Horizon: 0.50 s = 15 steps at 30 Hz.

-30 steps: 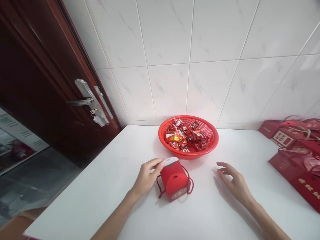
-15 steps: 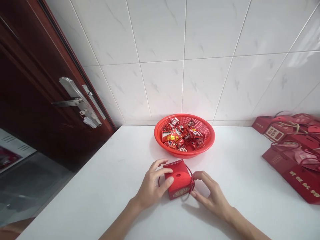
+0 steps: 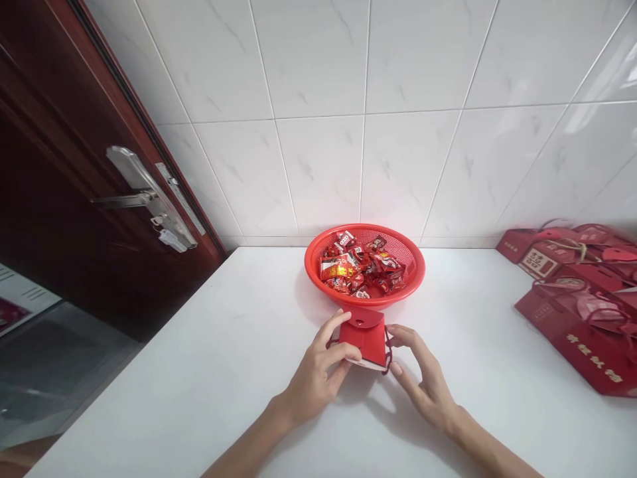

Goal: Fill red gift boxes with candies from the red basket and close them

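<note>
A small red paper gift box (image 3: 367,340) with a dark red cord stands tilted on the white table, in front of the basket. At its far end is a rounded flap with a small hole; a pale edge shows at the near end. My left hand (image 3: 318,368) grips the box from the left, forefinger by the flap and other fingers at the near edge. On the other side, my right hand (image 3: 423,375) has thumb and forefinger apart, their tips touching or close beside the cord (image 3: 389,352). The box's underside is hidden.
A red plastic basket (image 3: 311,265) of wrapped sweets (image 3: 368,269) stands behind the box near the tiled wall (image 3: 318,172). Several red gift boxes (image 3: 572,332) lie piled on the right of the white table (image 3: 223,345). At left is a dark red door (image 3: 54,133) with a metal handle.
The box has been turned and tipped, so its rounded flap now points away and a pale edge faces me. My left fingers have shifted along it; the right fingers have spread along the cord.
</note>
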### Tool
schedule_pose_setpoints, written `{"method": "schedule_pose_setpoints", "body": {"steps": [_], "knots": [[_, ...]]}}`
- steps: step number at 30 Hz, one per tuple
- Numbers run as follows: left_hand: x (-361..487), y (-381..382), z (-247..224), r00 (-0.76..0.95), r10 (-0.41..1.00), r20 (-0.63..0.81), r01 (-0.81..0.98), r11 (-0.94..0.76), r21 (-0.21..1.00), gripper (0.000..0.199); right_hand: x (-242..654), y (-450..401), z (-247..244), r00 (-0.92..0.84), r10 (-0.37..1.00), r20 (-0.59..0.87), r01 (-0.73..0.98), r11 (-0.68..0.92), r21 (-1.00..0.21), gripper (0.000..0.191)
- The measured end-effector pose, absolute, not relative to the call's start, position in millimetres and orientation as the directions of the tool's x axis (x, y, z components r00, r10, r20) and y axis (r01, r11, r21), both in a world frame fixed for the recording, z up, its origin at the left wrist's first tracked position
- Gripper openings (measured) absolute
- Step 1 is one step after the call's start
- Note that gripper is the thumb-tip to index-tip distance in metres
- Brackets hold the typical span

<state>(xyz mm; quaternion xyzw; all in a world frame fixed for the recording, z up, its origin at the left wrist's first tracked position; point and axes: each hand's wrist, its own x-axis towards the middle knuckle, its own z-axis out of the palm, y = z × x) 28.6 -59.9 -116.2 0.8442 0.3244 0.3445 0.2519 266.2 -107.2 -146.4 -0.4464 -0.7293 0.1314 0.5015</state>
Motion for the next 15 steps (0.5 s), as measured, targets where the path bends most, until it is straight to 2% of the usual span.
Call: {"method": "schedule_pose_setpoints", "body": {"steps": [6, 15], "knots": [[31, -55, -121, 0.541, 0.7, 0.466, 0.331, -0.686, 0.648, 0.027, 262, -103, -150, -0.124, 0.789, 0.602, 0.585, 0.548, -0.597, 0.036], [39, -50, -119, 0.502, 0.573, 0.648, 0.292, -0.817, 0.497, 0.032, 255, -93, -135, 0.003, 0.814, 0.58, 0.576, 0.473, -0.667, 0.025]]}}
